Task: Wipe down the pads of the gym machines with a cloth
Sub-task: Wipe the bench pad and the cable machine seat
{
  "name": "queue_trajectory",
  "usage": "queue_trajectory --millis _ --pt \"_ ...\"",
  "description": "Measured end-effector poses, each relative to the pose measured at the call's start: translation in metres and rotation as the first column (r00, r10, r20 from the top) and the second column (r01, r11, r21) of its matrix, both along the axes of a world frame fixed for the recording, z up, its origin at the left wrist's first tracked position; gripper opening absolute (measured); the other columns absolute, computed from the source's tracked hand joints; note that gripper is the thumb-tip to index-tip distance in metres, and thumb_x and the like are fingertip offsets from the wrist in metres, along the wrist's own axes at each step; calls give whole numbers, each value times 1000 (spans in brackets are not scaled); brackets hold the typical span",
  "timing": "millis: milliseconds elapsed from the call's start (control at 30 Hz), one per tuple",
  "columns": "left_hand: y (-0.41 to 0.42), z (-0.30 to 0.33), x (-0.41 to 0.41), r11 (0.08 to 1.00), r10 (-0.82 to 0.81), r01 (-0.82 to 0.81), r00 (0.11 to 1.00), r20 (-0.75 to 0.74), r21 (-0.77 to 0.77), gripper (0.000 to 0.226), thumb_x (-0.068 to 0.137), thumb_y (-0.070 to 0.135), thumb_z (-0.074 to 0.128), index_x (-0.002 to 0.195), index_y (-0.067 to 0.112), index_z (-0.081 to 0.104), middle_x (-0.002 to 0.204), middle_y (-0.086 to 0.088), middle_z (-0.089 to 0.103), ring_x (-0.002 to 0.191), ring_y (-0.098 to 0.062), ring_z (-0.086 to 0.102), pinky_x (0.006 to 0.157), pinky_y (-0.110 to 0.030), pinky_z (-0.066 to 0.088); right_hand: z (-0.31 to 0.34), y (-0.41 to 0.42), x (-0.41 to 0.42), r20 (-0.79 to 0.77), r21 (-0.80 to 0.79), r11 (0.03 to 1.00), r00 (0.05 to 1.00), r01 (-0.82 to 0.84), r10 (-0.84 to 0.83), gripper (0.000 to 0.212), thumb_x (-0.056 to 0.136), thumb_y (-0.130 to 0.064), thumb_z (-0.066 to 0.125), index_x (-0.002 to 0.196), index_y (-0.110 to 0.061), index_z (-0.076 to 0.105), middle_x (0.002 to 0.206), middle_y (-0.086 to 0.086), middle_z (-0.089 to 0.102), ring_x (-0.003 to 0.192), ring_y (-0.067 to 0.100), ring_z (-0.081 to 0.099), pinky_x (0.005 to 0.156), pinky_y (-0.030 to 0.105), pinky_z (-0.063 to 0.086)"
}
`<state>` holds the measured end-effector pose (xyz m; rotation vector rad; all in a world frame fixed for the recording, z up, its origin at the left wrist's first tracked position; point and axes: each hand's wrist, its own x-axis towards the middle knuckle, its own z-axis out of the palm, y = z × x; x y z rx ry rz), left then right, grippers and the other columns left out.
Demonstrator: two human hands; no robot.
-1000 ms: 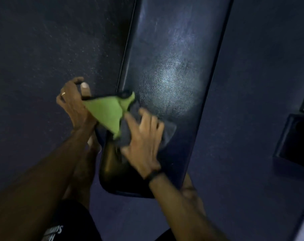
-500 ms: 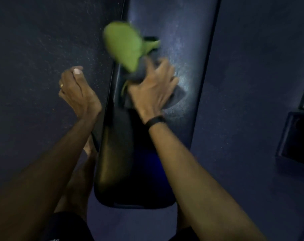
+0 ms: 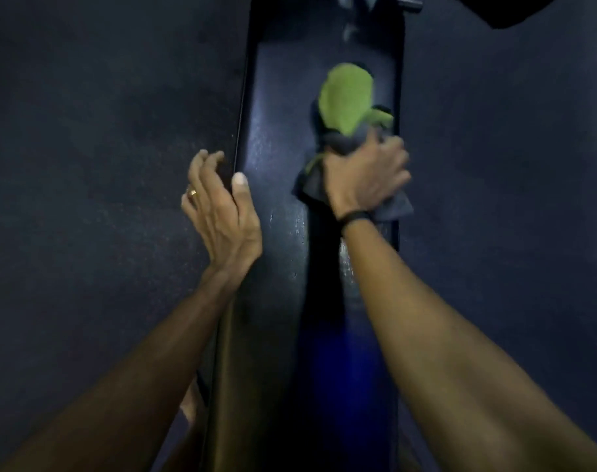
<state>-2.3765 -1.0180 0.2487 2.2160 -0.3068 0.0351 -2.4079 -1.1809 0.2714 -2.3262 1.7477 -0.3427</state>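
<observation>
On the far half of the long dark blue padded bench (image 3: 276, 233), toward its right edge, lies the green and grey cloth (image 3: 346, 100), bunched under the right hand (image 3: 365, 180), with a green flap spilling out beyond the fingers and a grey corner trailing out near the wrist. A second ago the cloth sat close to the near end of the pad with both hands on it; half a second ago it was already sliding up the middle under the right hand alone. Now it has travelled well up the pad, so the stroke looks to have covered most of the length, and I judge the far end, where dim metal hardware (image 3: 351, 15) shows, is what remains of this pass. The pad's surface shows a faint sheen along the left of the cloth's track, though blur makes it hard to tell whether that is damp.

The right hand's fingers are curled over the bundle, gripping it and pressing it down onto the pad; a dark wristband (image 3: 355, 218) sits just below. The left hand (image 3: 218, 206), which earlier pinched the cloth, has let go and holds nothing: its fingers are loosely spread, a ring (image 3: 192, 193) on one, the thumb at the pad's left edge, whether touching I cannot tell. Dark speckled flooring (image 3: 86, 165) surrounds the bench
</observation>
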Motion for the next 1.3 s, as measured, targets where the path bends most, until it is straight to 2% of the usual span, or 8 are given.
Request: queue_trajectory --millis 133,200,333,500,633,733,900,1300 --pt "-18 -1 29 984 175 -175 984 14 -21 50 103 39 32 139 9 47 146 -7 48 132 -22 48 106 -48 32 5 48 13 14 7 827 827 -562 562 44 65 -28 70 110 -24 68 110 8 56 98 30 51 80 42 34" --pt "-23 -1 42 983 181 -181 983 6 -15 52 102 40 32 140 7 47 145 -5 49 131 -20 48 106 -44 30 7 60 -35 64 34 726 727 -686 684 40 74 -36 67 112 -23 69 108 7 57 97 25 46 79 36 30" --pt "-44 4 65 996 81 -80 996 22 -26 51 103 39 32 143 9 43 150 -6 44 137 -17 42 111 -51 26 6 23 -96 68 43 893 893 -447 444 51 68 -52 59 110 -25 71 106 6 58 92 26 48 74 32 21" --pt "-90 6 100 988 -129 126 991 33 88 56 102 42 31 148 12 40 161 -9 30 142 -17 34 118 -53 19 -4 -79 5 67 -9 1000 998 2 -1 44 72 -48 65 111 -27 68 118 9 55 110 34 50 87 41 29" --pt "-133 -4 139 908 -369 321 918 147 270 56 102 42 31 150 15 42 162 -11 29 141 -24 39 117 -52 22 -5 -139 120 -71 -51 972 972 -228 224 58 75 -54 61 128 -28 59 123 8 52 116 33 47 89 43 30" --pt "-172 -13 179 842 -444 365 887 127 397 57 103 42 30 152 13 39 163 -14 27 144 -30 36 119 -52 20 -14 -150 153 -99 -139 909 919 -393 382 59 76 -64 55 119 -25 63 116 10 57 108 34 52 84 43 30" --pt "-206 -24 203 737 -526 376 840 129 562 58 102 37 31 150 5 36 158 -20 35 144 -36 35 119 -55 24 -30 -154 148 -7 -214 906 928 -365 373 60 68 -75 60 99 -24 67 100 8 58 91 30 53 76 42 30" --pt "-209 -5 213 675 -516 446 855 -57 588 52 95 34 40 138 5 40 145 -22 46 130 -41 46 113 -52 23 -17 -157 157 -61 2 908 907 -418 417 71 67 -72 50 116 -22 65 117 15 56 98 29 42 76 41 27"
